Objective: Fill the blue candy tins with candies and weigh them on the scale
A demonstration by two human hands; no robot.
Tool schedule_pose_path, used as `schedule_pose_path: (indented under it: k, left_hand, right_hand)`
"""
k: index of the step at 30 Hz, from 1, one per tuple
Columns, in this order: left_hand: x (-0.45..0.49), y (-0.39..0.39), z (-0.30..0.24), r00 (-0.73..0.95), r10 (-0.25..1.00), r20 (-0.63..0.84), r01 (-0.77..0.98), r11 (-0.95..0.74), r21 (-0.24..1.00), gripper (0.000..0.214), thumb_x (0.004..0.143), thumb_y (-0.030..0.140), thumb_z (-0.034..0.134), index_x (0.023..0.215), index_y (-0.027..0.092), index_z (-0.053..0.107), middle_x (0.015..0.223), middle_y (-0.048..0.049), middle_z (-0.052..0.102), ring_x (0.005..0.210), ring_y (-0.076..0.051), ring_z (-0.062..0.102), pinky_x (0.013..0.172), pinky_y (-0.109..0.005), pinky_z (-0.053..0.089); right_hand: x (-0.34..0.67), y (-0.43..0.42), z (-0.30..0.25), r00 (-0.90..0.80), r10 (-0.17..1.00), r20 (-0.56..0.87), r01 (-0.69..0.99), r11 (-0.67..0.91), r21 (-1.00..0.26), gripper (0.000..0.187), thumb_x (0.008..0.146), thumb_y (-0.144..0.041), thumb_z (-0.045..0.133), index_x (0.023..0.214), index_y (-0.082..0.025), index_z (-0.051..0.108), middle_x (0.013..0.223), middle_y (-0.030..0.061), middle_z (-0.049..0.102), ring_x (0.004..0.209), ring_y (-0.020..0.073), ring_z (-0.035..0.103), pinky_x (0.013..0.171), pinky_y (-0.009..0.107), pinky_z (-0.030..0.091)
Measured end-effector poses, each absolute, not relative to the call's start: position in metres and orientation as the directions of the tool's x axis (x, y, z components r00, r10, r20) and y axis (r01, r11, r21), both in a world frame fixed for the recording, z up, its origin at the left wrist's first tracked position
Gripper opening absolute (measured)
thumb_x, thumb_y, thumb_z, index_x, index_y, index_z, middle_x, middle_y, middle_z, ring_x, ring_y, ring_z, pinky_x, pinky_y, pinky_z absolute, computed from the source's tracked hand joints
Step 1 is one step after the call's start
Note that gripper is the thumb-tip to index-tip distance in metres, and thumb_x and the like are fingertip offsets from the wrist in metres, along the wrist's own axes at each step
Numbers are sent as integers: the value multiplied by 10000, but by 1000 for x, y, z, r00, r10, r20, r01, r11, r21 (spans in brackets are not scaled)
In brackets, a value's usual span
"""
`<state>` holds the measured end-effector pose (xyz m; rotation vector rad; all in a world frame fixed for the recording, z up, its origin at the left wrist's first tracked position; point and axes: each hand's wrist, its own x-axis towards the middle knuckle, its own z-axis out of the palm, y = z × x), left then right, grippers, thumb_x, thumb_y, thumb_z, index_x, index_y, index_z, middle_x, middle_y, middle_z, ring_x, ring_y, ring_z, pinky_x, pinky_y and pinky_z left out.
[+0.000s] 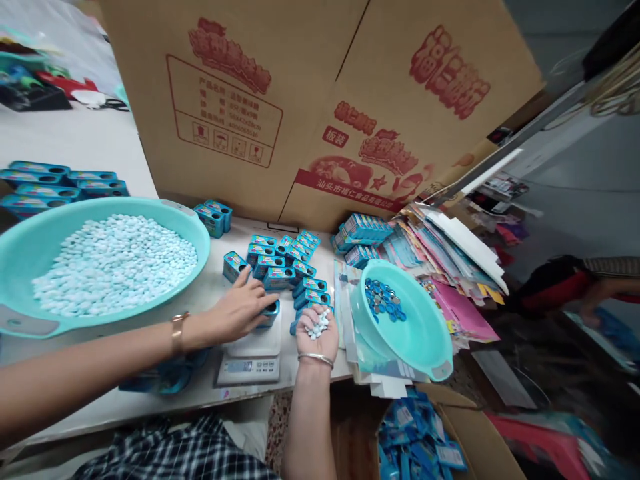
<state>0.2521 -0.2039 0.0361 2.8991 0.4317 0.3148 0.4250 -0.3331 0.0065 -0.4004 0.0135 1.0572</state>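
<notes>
My left hand point(240, 312) reaches across the table and closes its fingers on a small blue tin point(271, 313) that sits on a white digital scale point(250, 357). My right hand point(317, 337) is palm up and cupped, holding a small heap of white candies point(319, 325) just right of the scale. Several open blue tins point(285, 263) stand in a cluster right behind both hands. A large teal basin point(20, 267) full of white candies point(115, 263) sits at the left.
A smaller teal basin point(425, 333) with blue lids point(383, 298) stands at the right, beside stacked printed cards point(440, 253). A big cardboard box point(320, 100) walls off the back. More tins point(50, 183) lie far left. An open carton point(430, 440) of blue packets sits below.
</notes>
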Motion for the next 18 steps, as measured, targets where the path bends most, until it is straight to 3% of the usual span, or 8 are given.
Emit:
schedule_pose_path:
  k: [3,5,7,12,18]
  left_hand:
    - [260,-212,35,922,350,165,310,-923,227,703,813,341,652,1441,207,367,1266,-134,585,1264,-331,462,1158,-614,128]
    - [252,-207,43,878,424,222,373,-897,235,1011,762,478,700,1530,162,123,1500,-203,369,1417,-390,264,1161,-626,107]
    - [235,-198,55,802,507,317,440,-859,261,1098,781,605,641,1540,146,-8,1578,-220,206,1465,-400,142,1168,-617,100]
    - [184,-178,66,666,647,371,526,-760,381,947,844,740,426,1517,128,161,1511,-210,330,1430,-380,255,1153,-533,261]
    - [156,-177,39,640,705,306,572,-703,423,835,848,710,451,1481,201,257,1478,-160,400,1423,-353,295,1142,-519,298]
  right_hand:
    - [426,-336,10,485,855,-183,-850,412,-329,201,802,-150,613,762,-200,423,676,-73,481,497,35,403,425,123,335]
    - [428,-339,11,492,854,-169,-838,412,-358,187,811,-149,596,764,-202,423,673,-73,477,486,37,387,416,125,324]
    - [430,-340,11,502,847,-174,-832,418,-365,190,812,-154,590,757,-204,415,667,-74,475,476,37,376,407,127,312]
    - [429,-328,15,493,830,-261,-859,417,-297,176,829,-172,569,757,-206,412,628,-84,466,440,39,358,373,133,274]
    - [427,-315,21,490,826,-278,-862,413,-293,154,861,-199,534,764,-211,416,610,-89,456,428,46,353,364,138,260]
